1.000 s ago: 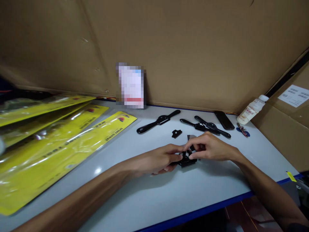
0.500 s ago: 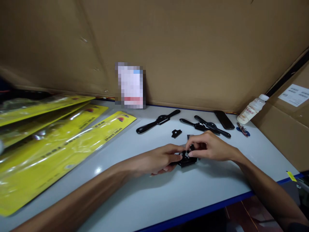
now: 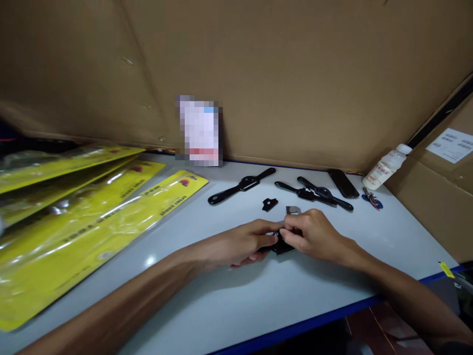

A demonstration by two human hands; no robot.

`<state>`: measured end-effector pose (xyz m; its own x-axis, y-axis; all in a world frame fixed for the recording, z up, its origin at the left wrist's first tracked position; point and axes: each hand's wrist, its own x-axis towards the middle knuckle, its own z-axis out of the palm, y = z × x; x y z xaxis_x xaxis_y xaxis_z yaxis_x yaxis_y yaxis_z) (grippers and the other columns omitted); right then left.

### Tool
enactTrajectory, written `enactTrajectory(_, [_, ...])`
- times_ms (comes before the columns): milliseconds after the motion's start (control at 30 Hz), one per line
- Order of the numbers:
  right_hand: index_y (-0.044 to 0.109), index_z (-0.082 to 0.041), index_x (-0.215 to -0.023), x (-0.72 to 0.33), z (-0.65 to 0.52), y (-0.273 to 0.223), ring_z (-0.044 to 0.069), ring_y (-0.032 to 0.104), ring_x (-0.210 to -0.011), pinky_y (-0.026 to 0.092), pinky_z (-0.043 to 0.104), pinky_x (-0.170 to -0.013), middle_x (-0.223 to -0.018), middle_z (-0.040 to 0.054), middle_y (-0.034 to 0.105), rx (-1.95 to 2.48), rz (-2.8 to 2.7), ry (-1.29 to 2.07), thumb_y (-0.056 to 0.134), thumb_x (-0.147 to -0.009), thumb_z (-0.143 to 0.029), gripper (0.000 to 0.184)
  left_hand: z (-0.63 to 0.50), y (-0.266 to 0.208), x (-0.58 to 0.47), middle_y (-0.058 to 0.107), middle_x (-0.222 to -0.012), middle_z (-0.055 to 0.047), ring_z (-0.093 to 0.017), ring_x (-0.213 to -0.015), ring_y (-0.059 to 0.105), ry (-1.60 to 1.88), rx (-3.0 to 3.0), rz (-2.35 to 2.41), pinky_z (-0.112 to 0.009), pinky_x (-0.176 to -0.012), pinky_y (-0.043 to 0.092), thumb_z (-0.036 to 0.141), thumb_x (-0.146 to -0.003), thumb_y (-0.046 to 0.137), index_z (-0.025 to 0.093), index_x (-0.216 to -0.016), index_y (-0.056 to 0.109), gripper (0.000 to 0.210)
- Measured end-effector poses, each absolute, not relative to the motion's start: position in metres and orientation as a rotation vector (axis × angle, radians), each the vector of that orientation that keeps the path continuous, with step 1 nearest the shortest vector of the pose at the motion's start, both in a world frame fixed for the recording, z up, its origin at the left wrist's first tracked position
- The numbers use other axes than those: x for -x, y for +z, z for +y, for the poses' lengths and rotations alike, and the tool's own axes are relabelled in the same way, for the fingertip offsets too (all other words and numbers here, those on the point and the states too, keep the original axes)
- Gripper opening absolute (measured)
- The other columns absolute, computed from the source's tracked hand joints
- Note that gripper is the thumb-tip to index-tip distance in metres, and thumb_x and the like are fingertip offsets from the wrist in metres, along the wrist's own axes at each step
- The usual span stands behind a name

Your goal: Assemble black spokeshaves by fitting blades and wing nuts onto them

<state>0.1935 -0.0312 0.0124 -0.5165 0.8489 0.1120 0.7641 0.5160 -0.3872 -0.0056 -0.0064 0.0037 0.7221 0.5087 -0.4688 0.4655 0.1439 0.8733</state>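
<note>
My left hand (image 3: 249, 240) grips the left handle of a black spokeshave (image 3: 283, 248), which is held low over the table. My right hand (image 3: 316, 235) is closed in a pinch at the middle of the spokeshave body; what its fingertips hold is hidden. Just beyond the right knuckles lies a flat grey blade (image 3: 293, 210). A small black cap plate (image 3: 269, 204) rests to the left of the blade. Farther back lies another black spokeshave (image 3: 248, 184), and two more spokeshave bodies (image 3: 317, 193) overlap to its right.
Yellow packaging cards (image 3: 121, 224) in clear plastic spread over the left side. A blurred upright card (image 3: 201, 130) leans on the cardboard wall (image 3: 281, 74). At the back right are a dark phone (image 3: 343, 183), a white bottle (image 3: 386, 167) and a small bunch of keys (image 3: 372, 198).
My right hand has turned and shifted slightly left and down over the spokeshave, covering the silver screw that showed between its fingers. More of the grey blade shows. My left hand stays put.
</note>
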Motion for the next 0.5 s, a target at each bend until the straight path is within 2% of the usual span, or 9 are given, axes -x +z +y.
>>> enactTrajectory(133, [0.047,-0.018,-0.059,-0.191,-0.032,0.011,0.009,0.025,-0.054,0.018,0.027,-0.056,-0.055,-0.0060,0.036,1.398,-2.416,0.366,0.056,-0.085,-0.018,0.028,-0.007,0.002,0.007,0.034,-0.055,0.009,-0.009,-0.042,0.022,0.050,-1.465,0.863,-0.019,-0.036,0.019,0.039,-0.095,0.043,0.019,-0.121,0.056,0.035])
enactTrajectory(300, [0.051,-0.017,-0.062,-0.207,-0.016,0.020,0.011,0.041,-0.063,0.024,0.027,-0.061,-0.065,-0.0007,0.049,1.329,-2.401,0.217,0.049,-0.099,-0.030,0.039,-0.009,0.006,0.008,0.034,-0.055,0.009,-0.009,-0.043,0.021,0.068,-1.414,0.879,-0.019,-0.037,0.017,0.043,-0.095,0.045,0.020,-0.142,0.047,0.052])
enactTrajectory(367, [0.053,-0.018,-0.060,-0.211,-0.012,0.022,0.011,0.037,-0.057,0.022,0.029,-0.059,-0.061,-0.0007,0.048,1.463,-2.427,0.246,0.046,-0.101,-0.035,0.045,-0.009,0.007,0.008,0.034,-0.055,0.010,-0.009,-0.043,0.021,0.089,-1.394,0.859,-0.019,-0.037,0.017,0.045,-0.095,0.047,0.020,-0.148,0.042,0.059])
enactTrajectory(500, [0.051,-0.019,-0.052,-0.210,-0.012,0.018,0.010,0.020,-0.047,0.016,0.031,-0.055,-0.049,-0.0032,0.034,1.675,-2.465,0.335,0.043,-0.102,-0.043,0.056,-0.012,0.002,0.007,0.038,-0.054,0.010,-0.009,-0.040,0.022,0.214,-1.367,0.803,-0.019,-0.036,0.017,0.047,-0.093,0.049,0.019,-0.150,0.040,0.064])
